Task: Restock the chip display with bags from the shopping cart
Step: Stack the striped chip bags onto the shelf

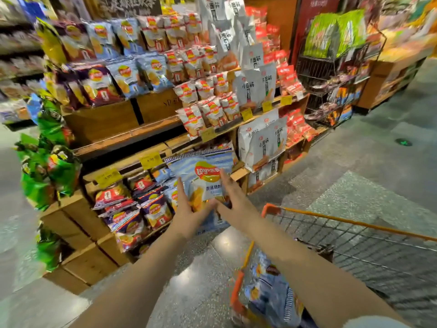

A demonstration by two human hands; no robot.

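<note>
both hands [189,209] hold blue chip bag [203,174]; cart [354,242] holds more.

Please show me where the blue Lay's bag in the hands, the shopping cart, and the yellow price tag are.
blue Lay's bag [205,172]: head view, logo.
shopping cart [331,217]: head view, orange rim.
yellow price tag [150,160]: head view, centre.

I note both forearms bare, hands ungloved; a pale blue-grey sleeve edge [376,322] on the right upper arm.
</note>
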